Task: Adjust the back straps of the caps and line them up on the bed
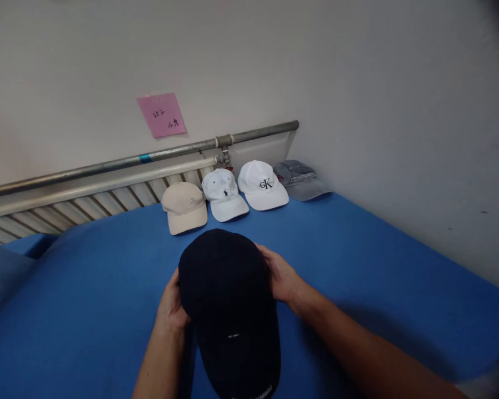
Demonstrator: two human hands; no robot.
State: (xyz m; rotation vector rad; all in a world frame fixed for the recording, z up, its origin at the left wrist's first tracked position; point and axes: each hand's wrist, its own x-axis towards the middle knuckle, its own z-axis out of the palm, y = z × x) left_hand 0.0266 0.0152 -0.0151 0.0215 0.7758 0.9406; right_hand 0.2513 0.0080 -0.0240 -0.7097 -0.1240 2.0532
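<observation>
A pale wall (378, 100) takes up the most space, with a blue sheet (95, 299) spread out below it and reaching into the corner. Along the wall at the left runs a ribbed radiator (118, 200), and above it a grey metal pipe (174, 151). Nearest of all, over the middle of the sheet, is a dark baseball cap (227, 282), crown away from the person and brim towards them (the brim has pale lettering at its front edge, too cut off to read). The left hand (172, 305) grips its left side and the right hand (279, 274) its right, each closed on the fabric, with some fingertips hidden by the crown. Beyond the cap four others sit in a row with brims facing forward: a white cap with a black monogram (261, 195), a grey cap with lettering (305, 183) at the right end, a white cap with a small dark emblem (222, 191), and a beige cap (183, 208) at the left end. A pink handwritten note (162, 115) hangs on the wall; blue tape (145, 158) bands the pipe.
</observation>
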